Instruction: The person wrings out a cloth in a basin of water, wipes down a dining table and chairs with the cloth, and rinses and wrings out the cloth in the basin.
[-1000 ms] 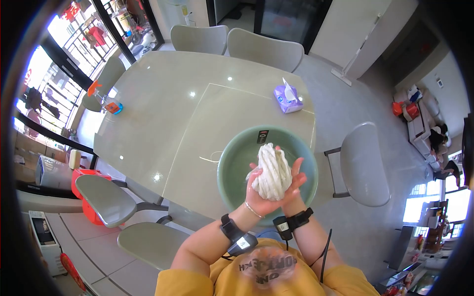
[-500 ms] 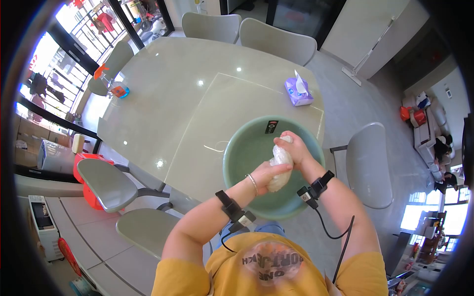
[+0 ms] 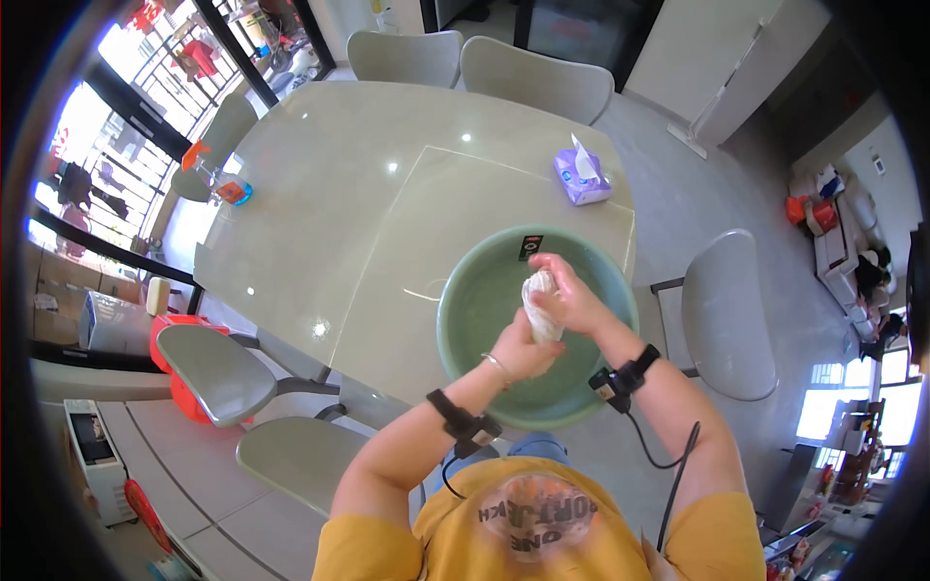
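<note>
A crumpled, twisted white cloth [image 3: 539, 295] is held in the air above the round green basin [image 3: 455, 360]. My left hand [image 3: 525, 351] is closed around the cloth's lower end. My right hand [image 3: 573, 302] grips its upper part from the right, fingers partly curled and the index finger raised near the rim. The two hands sit close together over the basin's middle. Water seems to lie in the basin, though its depth cannot be made out. Each forearm wears a black strap with a small device.
The basin stands at the near edge of a glossy beige table [image 3: 320, 194]. A purple tissue pack [image 3: 582, 181] lies behind it on the right. Far left stands a spray bottle [image 3: 231, 187] with an orange trigger. Grey chairs surround the table, one [image 3: 728, 315] close on the right.
The cloth has turned more upright and looks more tightly twisted. My left hand has shifted slightly left, and the right hand's fingers have loosened and lifted a little.
</note>
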A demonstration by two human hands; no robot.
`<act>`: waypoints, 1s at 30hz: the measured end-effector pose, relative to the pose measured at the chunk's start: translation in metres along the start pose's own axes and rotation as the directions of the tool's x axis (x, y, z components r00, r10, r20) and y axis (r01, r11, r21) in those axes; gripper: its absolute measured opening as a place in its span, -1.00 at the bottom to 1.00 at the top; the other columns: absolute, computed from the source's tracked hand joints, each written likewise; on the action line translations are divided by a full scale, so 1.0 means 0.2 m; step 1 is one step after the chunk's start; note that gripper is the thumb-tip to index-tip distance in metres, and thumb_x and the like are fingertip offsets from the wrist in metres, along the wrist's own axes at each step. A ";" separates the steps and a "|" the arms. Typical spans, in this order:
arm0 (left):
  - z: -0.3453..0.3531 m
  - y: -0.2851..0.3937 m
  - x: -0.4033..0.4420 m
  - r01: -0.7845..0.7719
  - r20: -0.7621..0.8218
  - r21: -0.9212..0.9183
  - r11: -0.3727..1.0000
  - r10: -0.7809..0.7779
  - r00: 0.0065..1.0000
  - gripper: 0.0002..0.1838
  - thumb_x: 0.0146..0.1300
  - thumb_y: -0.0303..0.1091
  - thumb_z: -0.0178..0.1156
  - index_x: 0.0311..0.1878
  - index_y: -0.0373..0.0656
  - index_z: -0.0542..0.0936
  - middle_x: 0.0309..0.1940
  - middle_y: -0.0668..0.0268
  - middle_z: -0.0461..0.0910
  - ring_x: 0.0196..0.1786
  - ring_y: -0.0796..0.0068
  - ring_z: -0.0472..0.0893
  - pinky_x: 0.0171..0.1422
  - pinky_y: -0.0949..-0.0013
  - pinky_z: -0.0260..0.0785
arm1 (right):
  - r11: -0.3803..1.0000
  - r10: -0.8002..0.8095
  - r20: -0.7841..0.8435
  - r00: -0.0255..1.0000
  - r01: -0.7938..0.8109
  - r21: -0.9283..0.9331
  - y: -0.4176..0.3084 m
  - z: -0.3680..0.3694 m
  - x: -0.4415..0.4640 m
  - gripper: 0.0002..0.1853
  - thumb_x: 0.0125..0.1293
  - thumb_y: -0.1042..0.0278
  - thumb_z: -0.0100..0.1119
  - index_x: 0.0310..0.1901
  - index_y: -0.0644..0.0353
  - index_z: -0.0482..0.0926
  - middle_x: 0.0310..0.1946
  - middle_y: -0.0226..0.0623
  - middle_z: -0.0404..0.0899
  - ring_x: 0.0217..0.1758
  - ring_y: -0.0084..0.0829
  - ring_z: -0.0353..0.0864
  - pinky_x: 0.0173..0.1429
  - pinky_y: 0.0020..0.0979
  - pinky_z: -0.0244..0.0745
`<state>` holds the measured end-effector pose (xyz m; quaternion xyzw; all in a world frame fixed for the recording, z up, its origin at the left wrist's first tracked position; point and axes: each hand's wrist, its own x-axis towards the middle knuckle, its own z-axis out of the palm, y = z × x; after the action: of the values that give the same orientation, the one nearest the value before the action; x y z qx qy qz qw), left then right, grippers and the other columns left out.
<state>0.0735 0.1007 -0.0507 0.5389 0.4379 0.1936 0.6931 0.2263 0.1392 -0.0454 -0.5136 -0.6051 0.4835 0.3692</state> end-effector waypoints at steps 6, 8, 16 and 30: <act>-0.06 0.12 -0.14 0.495 0.465 -0.869 -0.006 0.333 0.820 -0.28 0.19 -0.11 0.13 0.33 -0.24 0.12 0.01 0.05 0.43 -0.21 0.39 0.50 -0.26 0.44 0.42 | 0.323 0.237 -0.034 0.971 -0.045 0.945 0.10 0.00 -0.15 -0.17 0.31 -0.43 -0.46 0.38 0.10 0.06 0.24 -0.05 0.26 0.29 -0.12 0.29 0.26 -0.01 0.30; 0.02 0.18 -0.18 0.586 0.450 -0.778 -0.229 0.448 0.773 -0.25 0.19 -0.09 0.12 0.37 -0.18 0.08 0.12 -0.01 0.35 -0.20 0.39 0.47 -0.35 0.48 0.36 | 0.277 0.265 -0.082 0.961 0.006 0.961 0.10 0.16 -0.15 -0.09 0.24 -0.53 -0.52 0.39 0.07 0.04 0.30 -0.06 0.21 0.31 -0.09 0.27 0.28 0.00 0.29; 0.07 0.23 -0.21 0.534 0.335 -0.683 -0.499 0.436 0.835 -0.30 0.17 -0.10 0.17 0.35 0.02 0.18 0.17 -0.02 0.32 -0.14 0.39 0.48 -0.36 0.51 0.39 | 0.030 -0.131 -0.111 0.985 0.116 0.993 -0.27 0.12 -0.11 -0.04 0.09 -0.55 -0.09 0.33 0.08 0.21 0.22 -0.04 0.28 0.30 -0.01 0.28 0.25 0.01 0.35; -0.02 0.19 -0.07 0.217 0.237 -0.759 0.614 -0.049 0.970 -0.65 0.16 -0.31 0.21 -0.03 -0.20 0.40 -0.35 0.28 0.48 -0.37 0.51 0.49 -0.41 0.46 0.34 | 0.872 0.155 0.134 0.979 -0.200 0.447 -0.20 -0.02 0.04 -0.75 0.01 0.39 0.33 -0.35 0.13 0.41 -0.44 -0.43 0.42 -0.36 -0.56 0.49 -0.30 -0.46 0.46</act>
<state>0.0705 0.1055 -0.0109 0.1671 0.2803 0.2590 0.9091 0.2182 0.1467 -0.0065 -0.4420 -0.4409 0.6681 0.4049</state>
